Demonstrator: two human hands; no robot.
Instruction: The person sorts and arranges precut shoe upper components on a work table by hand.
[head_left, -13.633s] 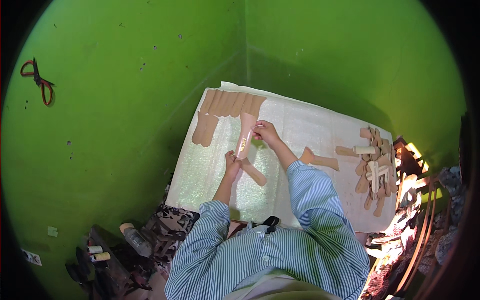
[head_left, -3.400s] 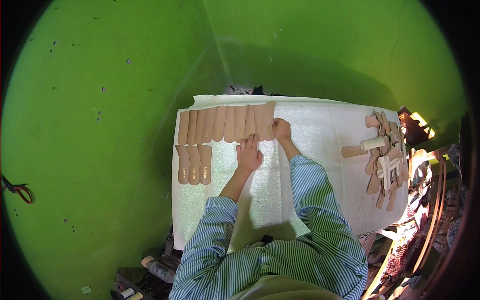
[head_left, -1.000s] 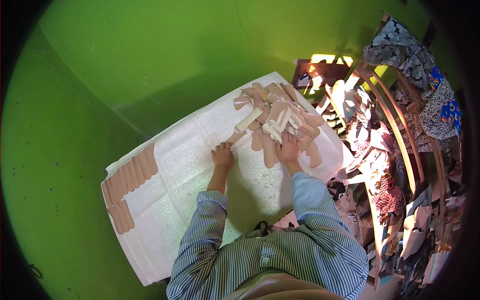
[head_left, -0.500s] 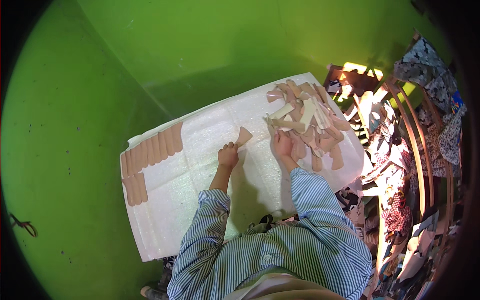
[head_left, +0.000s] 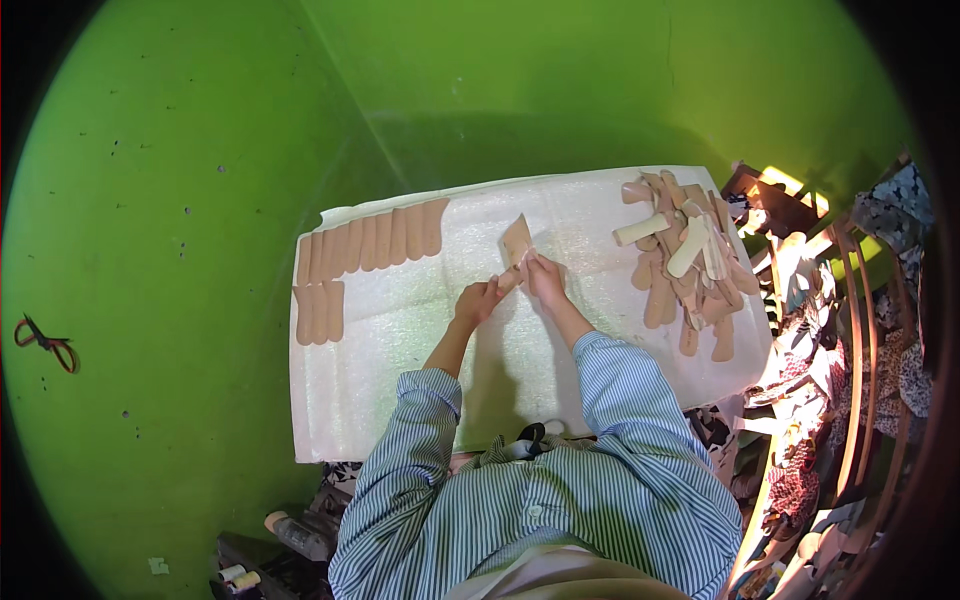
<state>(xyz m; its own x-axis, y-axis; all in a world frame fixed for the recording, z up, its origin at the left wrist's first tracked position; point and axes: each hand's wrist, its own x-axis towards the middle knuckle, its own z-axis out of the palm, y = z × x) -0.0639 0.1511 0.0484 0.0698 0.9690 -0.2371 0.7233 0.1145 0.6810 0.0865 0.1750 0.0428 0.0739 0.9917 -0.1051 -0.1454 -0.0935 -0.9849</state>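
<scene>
One tan, sole-shaped piece [head_left: 516,236] was held over the middle of the white-covered table [head_left: 360,395], the left hand [head_left: 480,300] curled tightly around its near end and the right hand [head_left: 544,279] with fingers pinched together near its middle. Opposing pulls could have creased it. At right, the loose, overlapping pile [head_left: 690,264] risked slipping over the table's edge if knocked, while a dragging striped sleeve [head_left: 405,450] could have skewed the neat rows [head_left: 355,245] at left.
</scene>
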